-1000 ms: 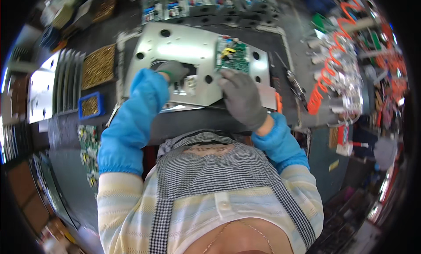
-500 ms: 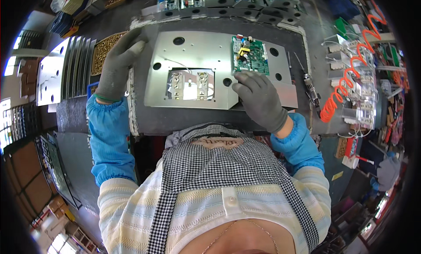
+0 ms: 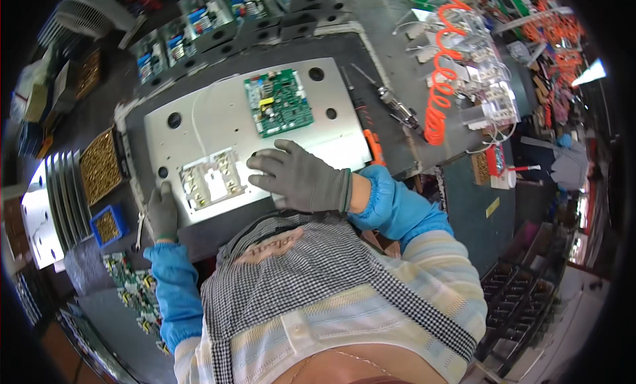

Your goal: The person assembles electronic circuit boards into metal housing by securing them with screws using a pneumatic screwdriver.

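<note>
In front of me lies a silvery metal plate (image 3: 218, 122) with several round black-ringed holes. A green circuit board (image 3: 281, 109) rests on its upper right part. Near the plate's lower left is a rectangular opening with pale terminal pieces (image 3: 212, 180), and a thin white wire (image 3: 195, 122) runs up from there. At the plate's lower left edge is my left hand (image 3: 163, 213), in a grey glove, its fingers stretched along the edge. My right hand (image 3: 301, 177), gloved too, is over the plate's lower edge beside the terminal pieces, fingers spread and holding nothing.
Right of the plate lie an orange-handled tool (image 3: 373, 147) and a metal driver (image 3: 397, 109), near a coiled orange hose (image 3: 437, 99). At left stand a bin of brass-coloured screws (image 3: 101, 164), a small blue box (image 3: 108, 225), a spanner (image 3: 140, 230) and stacked plates (image 3: 63, 198).
The view has turned and shifted. My left hand has come down from beside the screw bin to the plate's lower left edge. My right hand has moved left, away from the circuit board.
</note>
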`<control>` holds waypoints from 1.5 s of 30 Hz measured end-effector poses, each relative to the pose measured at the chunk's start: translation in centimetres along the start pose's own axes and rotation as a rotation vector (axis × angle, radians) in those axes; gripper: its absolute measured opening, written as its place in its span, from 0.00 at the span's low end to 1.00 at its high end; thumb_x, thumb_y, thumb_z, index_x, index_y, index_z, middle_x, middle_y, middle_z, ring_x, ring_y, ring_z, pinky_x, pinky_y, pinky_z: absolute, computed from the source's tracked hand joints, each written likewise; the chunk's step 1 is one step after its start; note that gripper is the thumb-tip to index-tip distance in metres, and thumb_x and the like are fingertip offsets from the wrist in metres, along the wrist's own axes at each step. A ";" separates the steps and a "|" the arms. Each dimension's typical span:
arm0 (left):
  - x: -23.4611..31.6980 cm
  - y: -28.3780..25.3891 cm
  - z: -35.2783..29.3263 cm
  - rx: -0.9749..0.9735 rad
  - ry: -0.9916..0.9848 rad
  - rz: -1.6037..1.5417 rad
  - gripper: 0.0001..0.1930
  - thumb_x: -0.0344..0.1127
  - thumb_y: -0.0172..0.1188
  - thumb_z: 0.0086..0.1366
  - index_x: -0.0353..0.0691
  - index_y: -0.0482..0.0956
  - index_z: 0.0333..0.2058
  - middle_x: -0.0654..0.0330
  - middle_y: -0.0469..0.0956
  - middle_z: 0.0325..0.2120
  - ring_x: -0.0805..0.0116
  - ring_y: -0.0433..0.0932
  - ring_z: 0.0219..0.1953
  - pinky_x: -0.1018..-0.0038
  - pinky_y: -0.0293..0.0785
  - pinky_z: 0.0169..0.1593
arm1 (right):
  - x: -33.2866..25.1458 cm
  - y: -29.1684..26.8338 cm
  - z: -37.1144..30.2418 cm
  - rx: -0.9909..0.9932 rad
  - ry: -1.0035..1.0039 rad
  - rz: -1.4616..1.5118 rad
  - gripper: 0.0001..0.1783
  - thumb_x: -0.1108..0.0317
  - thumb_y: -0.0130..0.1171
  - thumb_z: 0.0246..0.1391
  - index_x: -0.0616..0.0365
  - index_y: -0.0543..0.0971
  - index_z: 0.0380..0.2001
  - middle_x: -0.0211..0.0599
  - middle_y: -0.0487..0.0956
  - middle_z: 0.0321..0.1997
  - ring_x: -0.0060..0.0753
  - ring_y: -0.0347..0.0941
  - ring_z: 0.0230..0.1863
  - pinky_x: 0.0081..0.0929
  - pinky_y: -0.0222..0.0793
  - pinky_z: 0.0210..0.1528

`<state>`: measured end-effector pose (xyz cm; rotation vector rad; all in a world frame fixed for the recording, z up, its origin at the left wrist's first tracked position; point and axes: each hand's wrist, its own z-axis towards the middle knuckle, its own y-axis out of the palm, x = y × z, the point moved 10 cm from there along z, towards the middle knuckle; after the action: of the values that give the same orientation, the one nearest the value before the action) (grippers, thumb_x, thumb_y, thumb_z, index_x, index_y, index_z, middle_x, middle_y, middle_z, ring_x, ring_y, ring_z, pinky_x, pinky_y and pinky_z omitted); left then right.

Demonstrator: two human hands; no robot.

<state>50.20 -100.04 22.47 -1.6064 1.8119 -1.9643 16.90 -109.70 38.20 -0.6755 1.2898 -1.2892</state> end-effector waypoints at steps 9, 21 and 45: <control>0.2 0.2 -0.1 0.009 0.036 -0.135 0.22 0.49 0.52 0.76 0.32 0.81 0.47 0.54 0.81 0.34 0.65 0.75 0.37 0.67 0.72 0.47 | 20.6 0.2 -24.0 0.320 1.223 0.073 0.32 0.49 0.61 0.58 0.54 0.74 0.61 0.50 0.79 0.58 0.56 0.77 0.56 0.47 0.71 0.60; -0.6 1.4 -0.2 0.033 -0.046 -0.160 0.25 0.52 0.55 0.72 0.35 0.81 0.52 0.44 0.84 0.43 0.51 0.82 0.48 0.64 0.73 0.55 | 22.2 7.0 -32.0 -0.029 1.108 0.258 0.52 0.60 0.70 0.48 0.54 0.56 0.74 0.54 0.71 0.68 0.52 0.69 0.68 0.39 0.67 0.66; -4.9 2.8 0.8 0.011 -0.101 -0.316 0.23 0.52 0.57 0.72 0.36 0.82 0.51 0.52 0.85 0.38 0.64 0.81 0.42 0.68 0.74 0.50 | 20.7 -0.5 -30.2 0.076 1.162 -0.702 0.38 0.52 0.69 0.54 0.59 0.71 0.63 0.54 0.76 0.56 0.58 0.73 0.56 0.46 0.70 0.59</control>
<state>51.40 -98.52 17.17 -2.0556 1.5892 -1.9565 -15.56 -120.69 25.30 -0.2778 1.9672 -2.4957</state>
